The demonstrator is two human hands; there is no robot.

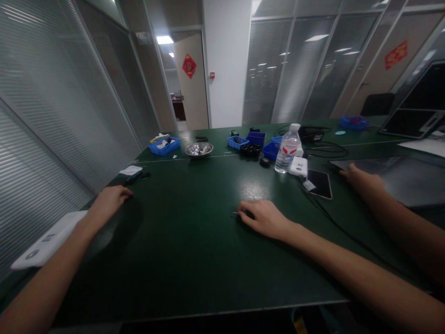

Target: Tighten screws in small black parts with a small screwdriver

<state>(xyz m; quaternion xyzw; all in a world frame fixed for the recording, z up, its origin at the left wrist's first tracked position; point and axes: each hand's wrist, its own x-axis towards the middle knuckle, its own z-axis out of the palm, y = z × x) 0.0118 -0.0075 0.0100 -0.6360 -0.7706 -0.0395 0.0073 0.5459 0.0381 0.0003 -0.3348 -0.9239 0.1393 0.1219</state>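
My left hand [111, 200] rests on the left side of the green table [187, 232], its fingers loosely bent and nothing seen in them. Just beyond it lie small black items [137, 177], too blurred to name. Near the middle of the table my right hand [264, 217] is closed with its side on the surface. Between its thumb and fingers is a small dark object [248, 214], with a thin light tip sticking out to the left. The fingers hide most of this object, so its kind does not show.
A co-worker's hand [365, 178] touches a dark flat panel [413, 178] at right. Beyond my right hand are a water bottle [287, 150], a phone [319, 184] and a cable [333, 222]. Farther back stand a metal bowl [199, 149] and a blue tray [164, 146].
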